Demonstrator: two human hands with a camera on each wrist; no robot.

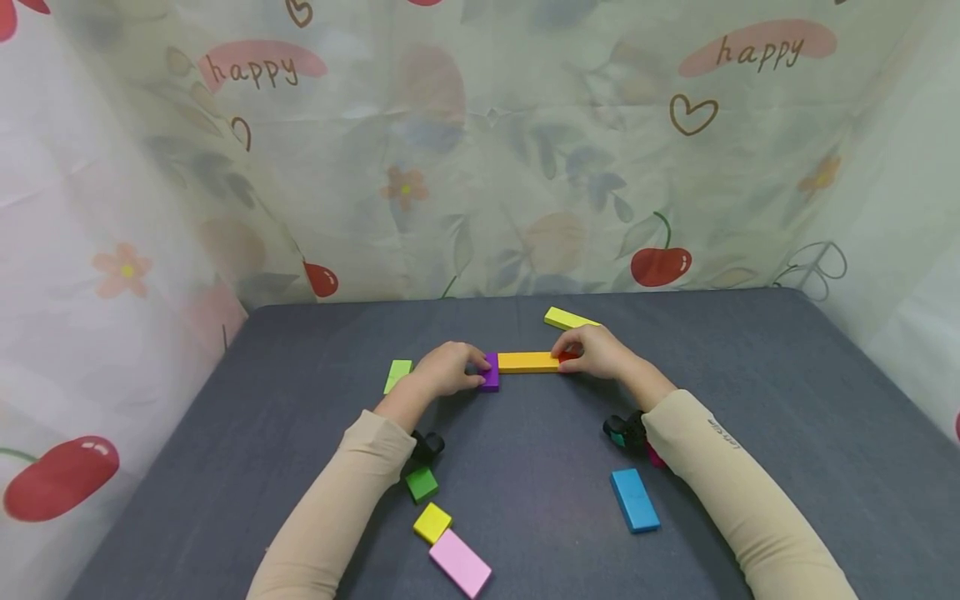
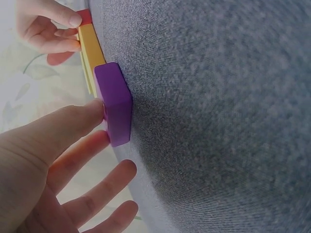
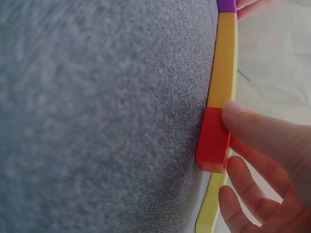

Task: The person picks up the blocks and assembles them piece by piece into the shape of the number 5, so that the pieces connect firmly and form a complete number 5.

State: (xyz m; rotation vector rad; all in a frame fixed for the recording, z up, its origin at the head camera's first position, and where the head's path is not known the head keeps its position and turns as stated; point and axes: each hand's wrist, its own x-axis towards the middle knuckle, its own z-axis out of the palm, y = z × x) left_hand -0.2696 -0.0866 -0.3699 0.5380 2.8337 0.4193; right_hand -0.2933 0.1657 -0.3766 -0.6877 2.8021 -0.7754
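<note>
In the head view a purple block (image 1: 491, 373) lies crosswise against the left end of a long orange block (image 1: 528, 362). My left hand (image 1: 450, 368) holds the purple block between thumb and index finger, its other fingers spread apart in the left wrist view. At the orange block's other end a red block (image 3: 214, 138) abuts it in line. My right hand (image 1: 597, 352) grips that red block with the thumb near the joint and the index finger partly hidden behind. Just behind the right hand lies a long yellow block (image 1: 568, 317), partly covered by it.
A light green block (image 1: 398, 373) lies beside the left wrist. Nearer are a green block (image 1: 422, 484), a yellow square block (image 1: 432, 522) touching a pink block (image 1: 461, 563), and a blue block (image 1: 635, 500). A magenta piece (image 1: 656, 456) shows under the right sleeve. Patterned curtains surround the grey table (image 1: 540, 467).
</note>
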